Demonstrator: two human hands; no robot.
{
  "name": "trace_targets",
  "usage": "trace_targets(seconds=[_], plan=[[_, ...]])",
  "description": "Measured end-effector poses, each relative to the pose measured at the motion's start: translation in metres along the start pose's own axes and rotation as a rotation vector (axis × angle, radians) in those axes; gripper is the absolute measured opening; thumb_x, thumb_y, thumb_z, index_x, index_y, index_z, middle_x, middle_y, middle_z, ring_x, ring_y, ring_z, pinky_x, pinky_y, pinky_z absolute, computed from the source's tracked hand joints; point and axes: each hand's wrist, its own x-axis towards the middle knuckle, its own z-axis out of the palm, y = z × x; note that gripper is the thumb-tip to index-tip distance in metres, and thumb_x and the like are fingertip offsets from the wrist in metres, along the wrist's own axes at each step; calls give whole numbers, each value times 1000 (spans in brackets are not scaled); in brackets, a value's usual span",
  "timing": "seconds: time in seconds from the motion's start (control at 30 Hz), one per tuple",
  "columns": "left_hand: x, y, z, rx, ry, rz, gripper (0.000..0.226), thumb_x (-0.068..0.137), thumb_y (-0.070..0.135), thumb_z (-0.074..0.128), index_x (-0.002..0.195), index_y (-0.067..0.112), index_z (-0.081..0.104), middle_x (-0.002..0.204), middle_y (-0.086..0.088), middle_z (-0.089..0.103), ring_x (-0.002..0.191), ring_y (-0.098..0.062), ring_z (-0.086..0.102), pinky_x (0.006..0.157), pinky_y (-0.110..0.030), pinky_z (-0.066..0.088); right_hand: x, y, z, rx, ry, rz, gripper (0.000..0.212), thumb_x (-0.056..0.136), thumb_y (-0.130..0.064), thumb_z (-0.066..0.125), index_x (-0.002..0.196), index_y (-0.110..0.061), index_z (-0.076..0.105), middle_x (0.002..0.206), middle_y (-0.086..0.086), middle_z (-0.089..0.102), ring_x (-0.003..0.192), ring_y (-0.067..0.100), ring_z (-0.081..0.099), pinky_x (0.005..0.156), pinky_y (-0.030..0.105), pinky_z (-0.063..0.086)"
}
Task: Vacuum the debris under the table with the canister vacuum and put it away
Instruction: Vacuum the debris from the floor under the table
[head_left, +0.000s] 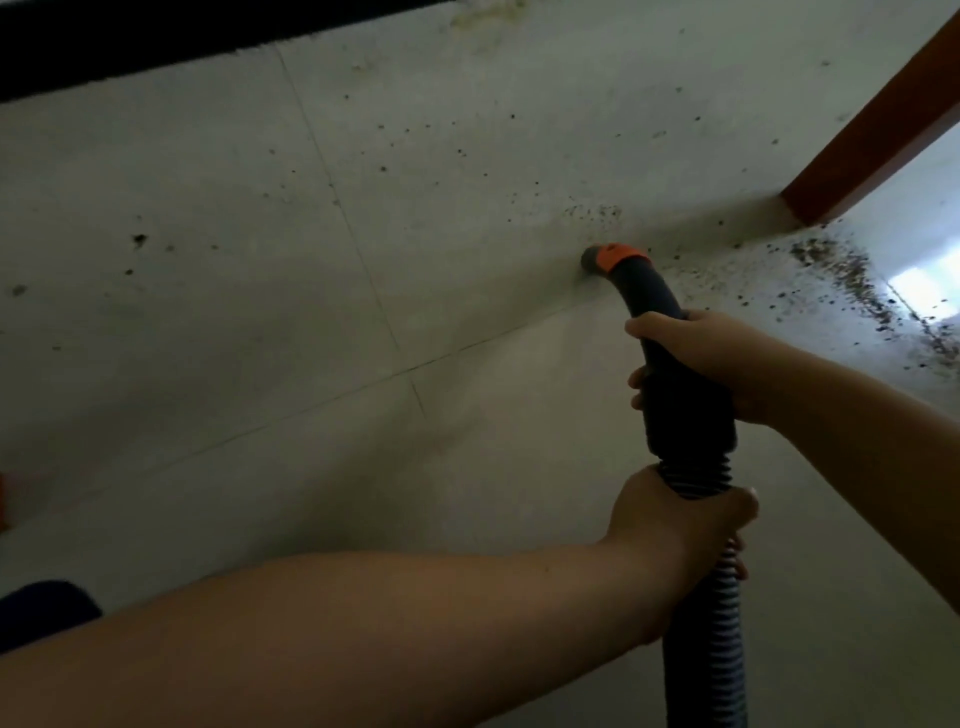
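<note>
Two bare hands hold one dark vacuum hose. The right hand is farther away and grips the hard black handle, with its fingers curled round it and close together. The left hand is nearer and grips the ribbed hose just below the handle, fingers wrapped round it; the thumb lies across the near side. The hose runs down and out of the picture at the near edge.

The handle bends at its far end, where an orange band sits just behind the gray nozzle tip. The tip points left and is down at the pale tiled floor. I cannot tell if it really touches the floor.

Lots of small dark crumbs lie on the floor to the right of the tip, in a thick strip. More crumbs are dotted far from the tip and to the left. A brown wooden table leg stands at the far right, close to the crumbs. A dark edge runs along the far left.
</note>
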Motion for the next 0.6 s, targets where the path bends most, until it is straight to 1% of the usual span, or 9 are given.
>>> trace_targets(seconds=[0.07,0.13,0.17,0.2,0.27,0.33,0.4,0.5,0.6], plan=[[3,7,2,-47,-50,-61,14,89,19,62,81,15,52,71,-6,60,51,-13,57,49,-19,52,0,2,-9,40,45,28,33,95,-26,56,118,-6,42,79,18,62,61,28,62,48,33,50],[8,14,5,-58,-67,-69,13,88,17,63,80,14,52,67,-3,56,45,-10,54,42,-16,49,0,1,-16,71,84,47,34,96,-26,54,120,-6,42,78,18,61,60,27,61,42,31,51],[10,19,6,-49,-58,-79,13,88,16,63,81,13,52,67,-3,55,44,-10,53,41,-16,48,1,0,-18,92,102,53,34,97,-25,53,121,-5,41,78,18,60,60,27,60,43,32,52],[15,21,5,-47,-52,-85,12,88,16,62,81,13,53,67,-3,56,45,-10,54,42,-17,49,3,-1,-20,110,119,54,35,97,-25,52,123,-5,41,77,18,59,61,27,59,47,35,51],[16,27,4,-22,-39,-93,10,88,17,62,84,13,54,68,-3,56,49,-13,55,46,-19,50,8,-4,-22,119,142,46,38,97,-24,52,124,-1,41,77,18,60,63,28,60,58,39,52],[16,29,1,-47,-9,-75,9,88,18,62,89,13,55,70,-4,57,52,-14,56,51,-21,51,13,-8,-18,105,127,31,35,96,-26,53,120,-1,43,78,18,61,65,28,61,68,42,55],[13,27,-4,-78,36,-56,10,89,18,61,93,12,55,71,-4,57,55,-15,56,55,-23,51,16,-14,-10,72,77,9,28,95,-25,54,110,-4,44,80,17,62,66,28,62,69,41,55],[7,22,-15,-140,80,-27,7,89,16,61,88,12,55,69,-4,56,55,-15,56,54,-23,51,21,-24,10,-38,-19,-52,22,93,-25,57,100,-7,47,85,18,65,69,30,66,76,44,58],[5,15,-27,-192,124,28,10,89,15,61,82,11,55,65,-3,55,53,-14,55,51,-21,51,26,-31,31,-102,-130,-113,26,93,-25,56,107,-6,47,85,17,67,67,29,67,72,41,58]])
